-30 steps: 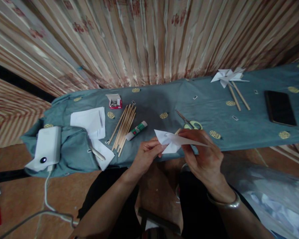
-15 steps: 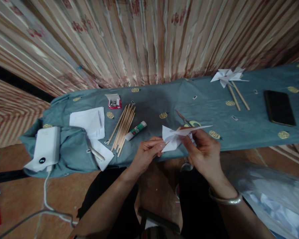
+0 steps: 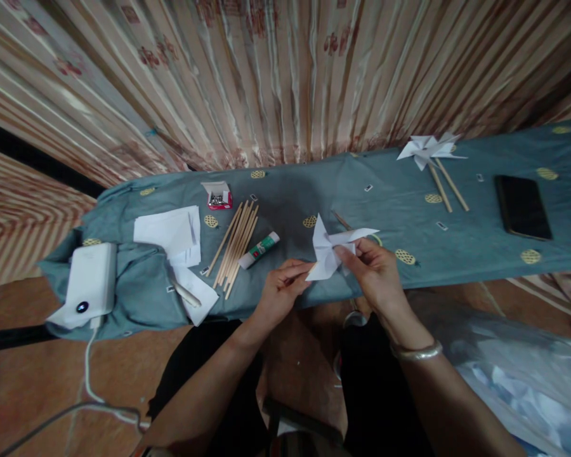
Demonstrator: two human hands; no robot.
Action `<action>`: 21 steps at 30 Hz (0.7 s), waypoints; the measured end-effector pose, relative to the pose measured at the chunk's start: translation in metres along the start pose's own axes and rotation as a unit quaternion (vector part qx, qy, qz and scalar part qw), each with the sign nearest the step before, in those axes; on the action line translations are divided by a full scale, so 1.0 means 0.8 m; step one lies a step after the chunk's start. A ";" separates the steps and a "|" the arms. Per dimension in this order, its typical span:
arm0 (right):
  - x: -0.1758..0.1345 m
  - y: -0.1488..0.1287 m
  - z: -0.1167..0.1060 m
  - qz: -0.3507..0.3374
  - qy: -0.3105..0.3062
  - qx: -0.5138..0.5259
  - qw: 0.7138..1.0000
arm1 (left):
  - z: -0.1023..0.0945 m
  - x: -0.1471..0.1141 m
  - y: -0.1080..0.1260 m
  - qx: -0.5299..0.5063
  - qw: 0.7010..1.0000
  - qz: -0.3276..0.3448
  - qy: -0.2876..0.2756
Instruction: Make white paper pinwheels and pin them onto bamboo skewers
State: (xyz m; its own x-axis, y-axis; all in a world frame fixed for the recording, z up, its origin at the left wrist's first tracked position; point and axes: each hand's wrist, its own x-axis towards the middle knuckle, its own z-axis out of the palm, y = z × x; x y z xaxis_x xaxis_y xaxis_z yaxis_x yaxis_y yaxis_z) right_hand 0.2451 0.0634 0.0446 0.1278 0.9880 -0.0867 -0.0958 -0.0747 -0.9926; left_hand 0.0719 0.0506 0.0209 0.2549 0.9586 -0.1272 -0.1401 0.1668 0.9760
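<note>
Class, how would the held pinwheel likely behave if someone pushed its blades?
The pinwheel looks light: its blades are thin paper. They would probably bend easily; their tips jut out unsupported. Its wooden stick should stay stiffer.

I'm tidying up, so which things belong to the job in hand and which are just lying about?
Likely the job: held paper pinwheel, loose sticks, paper sheets, glue stick, scissors, small red box, other pinwheels.

Probably just lying about: phone, power bank.

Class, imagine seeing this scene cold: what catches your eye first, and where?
The white paper pinwheel likely comes first, front and centre between the left hand and right hand. Next come apparently two more pinwheels, at back right by the curtain. The wooden sticks follow, left of centre, beside a green-and-white tube.
</note>
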 end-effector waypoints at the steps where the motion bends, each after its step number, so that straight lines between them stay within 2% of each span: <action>1: 0.001 0.002 0.000 0.010 -0.002 0.011 1.000 | 0.001 0.000 -0.001 0.004 1.000 0.002 0.007; 14: 0.000 0.006 0.008 0.113 -0.028 0.075 0.990 | 0.000 -0.011 -0.014 0.008 0.999 -0.012 0.035; 21: -0.006 0.001 0.010 0.129 -0.046 0.088 0.987 | 0.002 -0.018 -0.016 -0.002 0.999 -0.015 0.035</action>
State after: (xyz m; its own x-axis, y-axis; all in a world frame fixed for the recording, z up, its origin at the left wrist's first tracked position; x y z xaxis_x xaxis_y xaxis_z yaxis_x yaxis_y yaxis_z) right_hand 0.2364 0.0595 0.0452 -0.0132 0.9476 -0.3192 -0.2836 -0.3097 -0.9076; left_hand 0.0715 0.0341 0.0110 0.1906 0.9669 -0.1693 -0.1363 0.1969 0.9709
